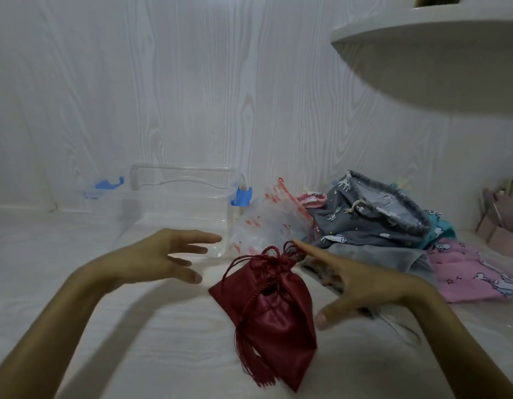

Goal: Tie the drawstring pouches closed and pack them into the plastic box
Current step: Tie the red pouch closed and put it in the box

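A dark red satin drawstring pouch (271,308) with a tasselled cord lies on the white table, its gathered neck pointing away from me. My left hand (160,257) hovers open to its left, fingers spread, touching nothing. My right hand (361,280) is open on its right, index fingertip close to the pouch's neck, thumb low beside the pouch body. The clear plastic box (186,203) with blue clips stands behind my left hand; nothing shows inside it. A heap of other pouches sits at the right: a white one with red print (272,223), a grey unicorn one (373,214), a pink one (477,272).
The box's clear lid (102,191) with a blue clip lies left of the box. A white rounded shelf (439,61) juts out at upper right. A pinkish holder with brushes (502,217) stands at the far right edge. A white wood-grain wall rises behind.
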The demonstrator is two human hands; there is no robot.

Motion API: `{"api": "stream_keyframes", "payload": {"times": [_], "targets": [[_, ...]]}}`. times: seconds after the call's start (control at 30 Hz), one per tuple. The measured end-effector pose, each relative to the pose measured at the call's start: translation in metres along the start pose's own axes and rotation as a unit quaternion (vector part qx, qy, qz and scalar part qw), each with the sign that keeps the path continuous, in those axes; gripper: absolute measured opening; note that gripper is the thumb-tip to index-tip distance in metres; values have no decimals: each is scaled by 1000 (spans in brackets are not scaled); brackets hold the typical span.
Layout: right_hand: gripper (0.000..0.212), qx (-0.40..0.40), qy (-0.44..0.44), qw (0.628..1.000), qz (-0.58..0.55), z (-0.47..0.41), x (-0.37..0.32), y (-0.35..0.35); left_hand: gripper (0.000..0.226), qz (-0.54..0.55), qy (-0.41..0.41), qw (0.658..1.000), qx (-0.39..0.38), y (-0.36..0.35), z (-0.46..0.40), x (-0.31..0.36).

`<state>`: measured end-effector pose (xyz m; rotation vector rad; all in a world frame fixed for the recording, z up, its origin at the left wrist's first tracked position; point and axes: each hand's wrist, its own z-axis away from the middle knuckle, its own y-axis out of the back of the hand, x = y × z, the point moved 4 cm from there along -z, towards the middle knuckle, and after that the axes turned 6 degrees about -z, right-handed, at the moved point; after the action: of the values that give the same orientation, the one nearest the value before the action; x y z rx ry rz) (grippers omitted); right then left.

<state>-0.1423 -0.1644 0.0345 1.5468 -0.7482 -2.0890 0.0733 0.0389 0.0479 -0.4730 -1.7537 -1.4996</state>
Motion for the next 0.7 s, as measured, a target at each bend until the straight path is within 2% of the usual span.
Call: {"api": "stream_keyframes", "payload": {"times": [0.1,0.17,0.2,0.27,0.3,0.37,0.4,0.47,0.6,0.7], "targets": [[126,-38,-13,990,134,-17,-12,-17,60,-42,12,991,-124,-27,3,25],[121,5,-11,985,175,-33,-14,-27,62,-62,10,986,-152,-59,-1,31],[111,44,1,983,177,-39,-17,-30,70,-96,-4,987,-126,-70,-5,28],[75,128,55,979,148,-41,-20,-33,87,-215,-4,976,-30,-82,-12,16],[57,157,85,975,132,-39,-23,-34,84,-243,6,970,17,-83,-12,12],[37,184,119,969,116,-33,-25,-33,55,-239,6,967,87,-83,-9,17],[35,183,127,970,101,-31,-26,-30,39,-241,1,964,112,-79,-8,23],[36,186,157,968,61,-25,-41,-18,23,-255,-6,954,159,-59,-4,39],[43,300,253,920,-5,-25,-106,32,16,-239,-33,925,293,20,1,80],[41,330,299,895,-16,-47,-151,63,23,-245,-23,903,352,77,-5,100]]}}
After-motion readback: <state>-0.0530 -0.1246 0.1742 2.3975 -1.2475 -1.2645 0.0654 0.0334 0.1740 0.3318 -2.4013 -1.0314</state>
